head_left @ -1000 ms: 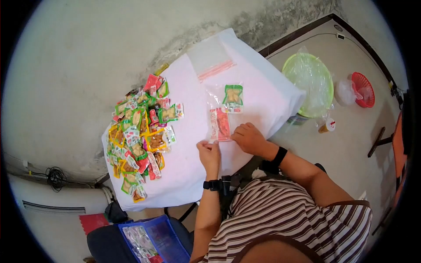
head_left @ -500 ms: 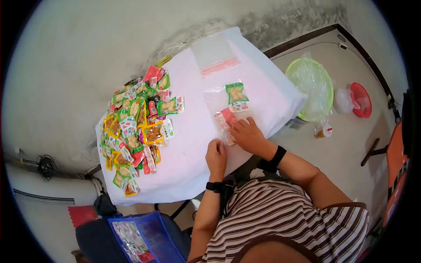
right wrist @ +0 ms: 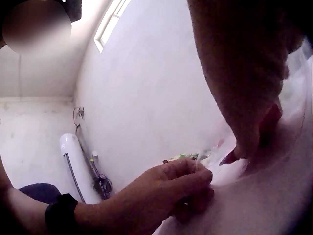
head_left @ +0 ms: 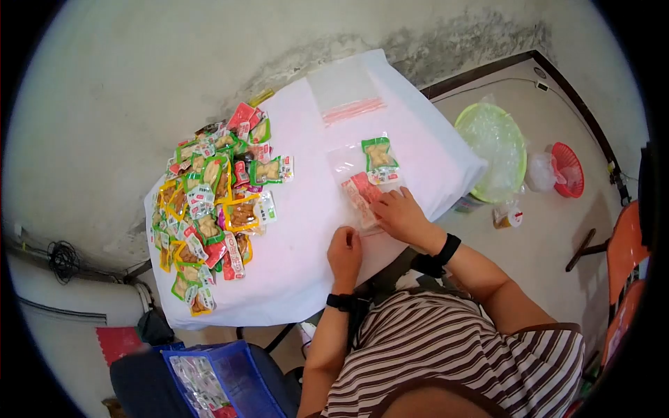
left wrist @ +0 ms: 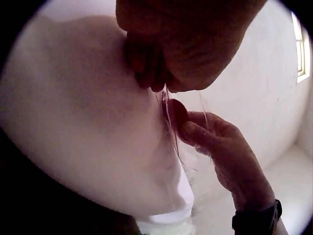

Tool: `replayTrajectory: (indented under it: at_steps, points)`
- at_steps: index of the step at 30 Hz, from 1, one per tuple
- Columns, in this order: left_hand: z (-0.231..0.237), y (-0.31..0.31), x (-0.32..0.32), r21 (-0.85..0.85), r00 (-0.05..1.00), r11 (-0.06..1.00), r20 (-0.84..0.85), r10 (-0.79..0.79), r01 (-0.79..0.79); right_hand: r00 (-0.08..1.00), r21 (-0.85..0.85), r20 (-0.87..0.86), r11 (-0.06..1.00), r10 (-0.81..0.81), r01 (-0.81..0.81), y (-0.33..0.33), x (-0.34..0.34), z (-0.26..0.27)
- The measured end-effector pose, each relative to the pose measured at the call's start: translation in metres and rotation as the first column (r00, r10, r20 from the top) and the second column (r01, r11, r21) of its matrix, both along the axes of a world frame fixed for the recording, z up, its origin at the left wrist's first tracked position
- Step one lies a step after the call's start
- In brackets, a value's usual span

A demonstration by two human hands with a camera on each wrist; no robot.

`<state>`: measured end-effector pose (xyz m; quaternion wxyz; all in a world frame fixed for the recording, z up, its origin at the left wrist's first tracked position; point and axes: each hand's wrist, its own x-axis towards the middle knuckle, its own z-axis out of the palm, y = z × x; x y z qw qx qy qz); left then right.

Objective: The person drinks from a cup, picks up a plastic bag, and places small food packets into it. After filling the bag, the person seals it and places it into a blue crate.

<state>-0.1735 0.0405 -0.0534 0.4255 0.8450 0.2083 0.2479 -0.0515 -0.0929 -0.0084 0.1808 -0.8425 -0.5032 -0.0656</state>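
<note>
A clear plastic bag (head_left: 340,159) lies on the white-covered table, with a green-edged snack packet (head_left: 378,155) at its far end. Nearer me, a red snack packet (head_left: 360,189) sits at the bag's mouth. My right hand (head_left: 402,214) holds the red packet by its near right side, its fingers over it; the left wrist view shows the thumb of that right hand (left wrist: 215,139) against the packet. My left hand (head_left: 344,256) pinches the bag's near edge between curled fingers and thumb. In the right wrist view the left hand (right wrist: 171,183) grips thin clear plastic.
A heap of snack packets (head_left: 209,202) covers the table's left side. Flat clear zip bags (head_left: 348,90) with red strips lie at the far end. On the floor at right stand a green basin (head_left: 521,150) and a red basket (head_left: 573,182). A blue bag (head_left: 240,373) rests on the chair.
My right hand has moved from the bag's near right edge up onto the red packet, which now lies tilted. The left hand has shifted slightly right, still at the bag's near edge.
</note>
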Motion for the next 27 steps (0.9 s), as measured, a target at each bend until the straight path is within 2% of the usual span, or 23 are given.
replayTrajectory:
  at_steps: [4, 6, 10, 14, 18, 22, 27]
  points:
    - [0.002, -0.004, 0.001, 0.086, 1.000, 0.996, -0.017, 0.006, -0.004, 0.994, 0.024, 0.034, 0.994, -0.104, 0.104, 0.021, 0.003, -0.009]
    - [0.003, -0.003, 0.001, 0.115, 1.000, 0.993, -0.029, 0.009, -0.005, 0.967, 0.029, 0.182, 0.984, -0.178, 0.176, 0.031, 0.010, -0.017]
    - [0.001, -0.003, -0.001, 0.137, 0.998, 0.990, -0.064, -0.002, 0.011, 0.965, 0.055, 0.204, 0.986, -0.165, 0.157, 0.032, 0.017, -0.019]
    - [0.004, -0.002, 0.001, 0.081, 0.998, 0.997, -0.064, -0.012, 0.017, 0.963, 0.102, 0.255, 0.993, -0.084, 0.060, 0.029, 0.018, -0.021]
    - [0.001, -0.002, 0.002, 0.107, 0.999, 0.994, -0.027, -0.024, 0.027, 0.962, 0.179, 0.273, 0.982, 0.013, -0.063, 0.032, 0.024, -0.030]
    - [-0.003, -0.001, 0.001, 0.114, 1.000, 0.993, -0.025, -0.004, 0.007, 0.965, 0.163, 0.257, 0.982, 0.049, -0.093, 0.038, 0.026, -0.038]
    - [0.000, 0.000, 0.000, 0.102, 0.999, 0.995, -0.050, -0.018, 0.023, 0.961, 0.245, 0.255, 0.968, -0.110, 0.046, 0.043, 0.029, -0.031]
